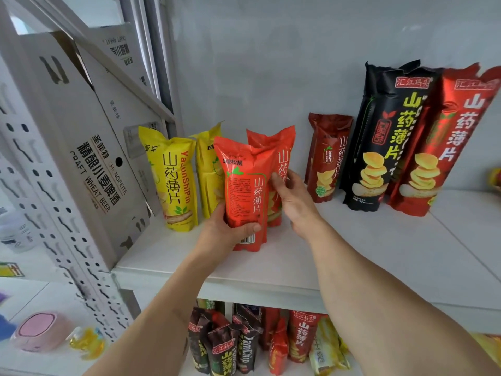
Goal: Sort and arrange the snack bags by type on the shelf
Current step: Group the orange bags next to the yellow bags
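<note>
Firmly, left hand (230, 226) clasps front orange bag (245, 191); right hand (294, 198), fingers loose, touches rear orange bag (283, 156)

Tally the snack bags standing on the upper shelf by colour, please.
Yellow bags: 2
Orange-red bags: 2
Dark red bags: 2
Black bags: 1
Total: 7

The white shelf board (379, 256) is bare in front of the tall black snack bag (379, 137). Left of that bag stands a small dark red bag (326, 158), then a gap, then two orange-red bags (244, 191).
</note>
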A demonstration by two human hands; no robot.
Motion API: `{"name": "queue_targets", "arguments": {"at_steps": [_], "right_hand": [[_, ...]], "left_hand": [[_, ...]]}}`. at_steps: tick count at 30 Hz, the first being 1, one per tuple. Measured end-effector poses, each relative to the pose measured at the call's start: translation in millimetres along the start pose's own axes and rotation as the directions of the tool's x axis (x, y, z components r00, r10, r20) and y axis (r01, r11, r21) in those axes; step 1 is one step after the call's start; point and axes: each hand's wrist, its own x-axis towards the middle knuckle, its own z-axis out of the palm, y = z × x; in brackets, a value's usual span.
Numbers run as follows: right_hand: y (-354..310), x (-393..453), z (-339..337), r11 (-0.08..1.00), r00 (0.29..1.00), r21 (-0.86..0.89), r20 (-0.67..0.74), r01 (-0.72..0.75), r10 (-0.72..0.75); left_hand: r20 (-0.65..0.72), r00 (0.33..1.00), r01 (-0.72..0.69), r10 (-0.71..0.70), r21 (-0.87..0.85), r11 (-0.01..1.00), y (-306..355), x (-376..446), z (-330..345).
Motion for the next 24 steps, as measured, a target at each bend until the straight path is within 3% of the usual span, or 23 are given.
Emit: {"name": "queue_targets", "arguments": {"at_steps": [7,16,24], "right_hand": [[2,-16,-6,0.997,0.994,0.082,0.111,0.006,-0.015],[3,-15,-13,0.996,0.992,0.081,0.113,0.048,-0.057],[22,-12,-24,1.0,0.99,0.002,0.14,0.012,-0.012]], "left_hand": [[0.032,0.999,-0.025,0.026,-0.028,0.999,4,4,12],[0.292,0.956,0.024,-0.007,-0.053,0.998,9,22,17],[0.255,0.967,0.016,-0.004,-0.045,0.999,4,38,28]]}}
